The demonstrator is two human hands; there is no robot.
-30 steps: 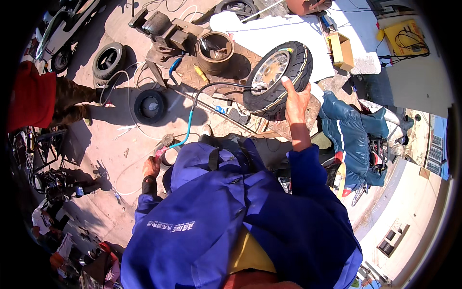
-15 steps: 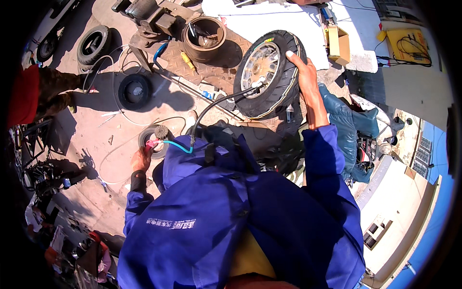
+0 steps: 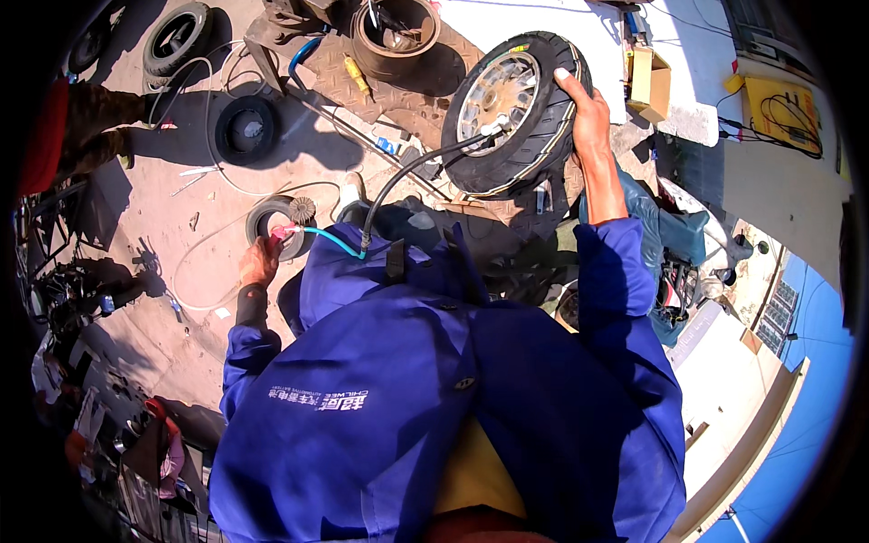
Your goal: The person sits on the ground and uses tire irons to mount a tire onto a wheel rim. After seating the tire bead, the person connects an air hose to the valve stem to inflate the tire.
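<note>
My right hand grips the tread of a black tyre on a spoked metal wheel, which stands tilted, its hub side facing up and left. A black air hose runs from the wheel's valve area down to a teal hose lying over my blue coat. At its other end, my left hand is closed around a small red air inflator handle, mostly covered by my fingers. Just behind that hand lie a small tyre and a round ribbed metal piece.
A rusty round pot with tools in it and a yellow-handled tool sit on a metal plate ahead. Loose tyres and a pale hose lie on the ground. A person in camouflage trousers stands at far left. A cardboard box is at right.
The whole view has shifted, so the scene sits higher in the picture. Both hands keep their hold on the wheel and the inflator handle.
</note>
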